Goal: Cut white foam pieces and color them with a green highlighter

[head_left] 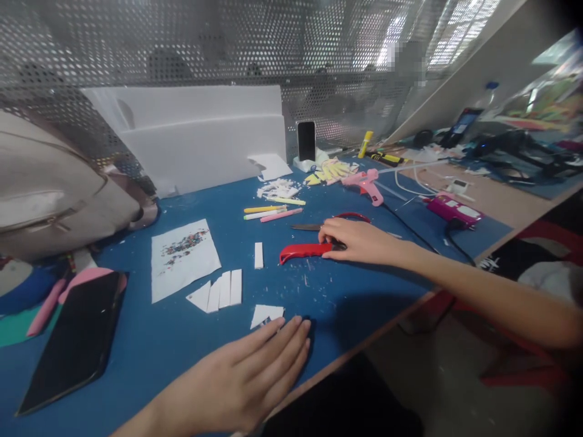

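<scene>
My left hand (246,373) lies flat on the blue table (341,297) near its front edge, fingers stretched out and together, fingertips touching a small white foam offcut (265,314). My right hand (359,241) reaches across the table and its fingers close on the end of a red utility knife (303,251) that lies on the table. Red-handled scissors (332,222) lie just behind that hand. Cut white foam strips (221,294) sit left of the offcut, with a single strip (259,255) farther back.
A printed paper sheet (182,258), a dark tablet (75,343), white foam boards (200,136) against the mesh wall, coloured sticks (271,212), a pink glue gun (367,184) with cable, an upright phone (306,141) and a beige bag (54,188) surround the work area.
</scene>
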{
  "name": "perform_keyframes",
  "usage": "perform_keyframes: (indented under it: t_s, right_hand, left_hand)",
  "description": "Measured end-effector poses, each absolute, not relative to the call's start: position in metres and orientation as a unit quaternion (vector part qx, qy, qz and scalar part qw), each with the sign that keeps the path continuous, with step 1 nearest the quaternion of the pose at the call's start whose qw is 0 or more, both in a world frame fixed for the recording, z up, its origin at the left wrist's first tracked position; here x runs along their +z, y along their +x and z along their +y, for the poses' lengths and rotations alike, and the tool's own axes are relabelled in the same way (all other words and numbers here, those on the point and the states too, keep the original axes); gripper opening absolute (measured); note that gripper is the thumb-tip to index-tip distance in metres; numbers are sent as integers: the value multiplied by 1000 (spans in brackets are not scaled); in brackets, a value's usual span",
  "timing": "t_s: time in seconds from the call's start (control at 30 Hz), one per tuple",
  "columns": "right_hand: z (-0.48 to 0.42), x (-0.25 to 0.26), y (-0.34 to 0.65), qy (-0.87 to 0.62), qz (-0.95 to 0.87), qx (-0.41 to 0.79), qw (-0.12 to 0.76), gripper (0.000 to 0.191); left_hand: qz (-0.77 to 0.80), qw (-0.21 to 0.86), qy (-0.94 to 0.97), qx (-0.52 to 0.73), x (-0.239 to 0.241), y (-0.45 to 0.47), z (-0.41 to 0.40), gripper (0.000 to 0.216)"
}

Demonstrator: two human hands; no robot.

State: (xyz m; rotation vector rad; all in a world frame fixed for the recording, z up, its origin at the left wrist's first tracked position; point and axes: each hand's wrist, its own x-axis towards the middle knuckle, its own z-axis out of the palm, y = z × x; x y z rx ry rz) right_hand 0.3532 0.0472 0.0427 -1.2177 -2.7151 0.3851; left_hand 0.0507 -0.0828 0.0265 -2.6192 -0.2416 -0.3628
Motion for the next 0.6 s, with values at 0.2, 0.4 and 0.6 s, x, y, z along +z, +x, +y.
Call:
perform_keyframes:
  t_s: [0.2,0.4,0.6]
  right_hand:
    - [54,43,345,-402,-900,150,73,21]
    - [53,55,334,-392,-896,193,80,19]
    - [54,58,328,-376,-882,280,50,26]
  left_hand:
    - [-87,251,-955,-134,31,51,-84,41]
    - [-82,241,-958,-130,30,49,-83,42]
    - [-57,241,-961,-120,31,47,-82,43]
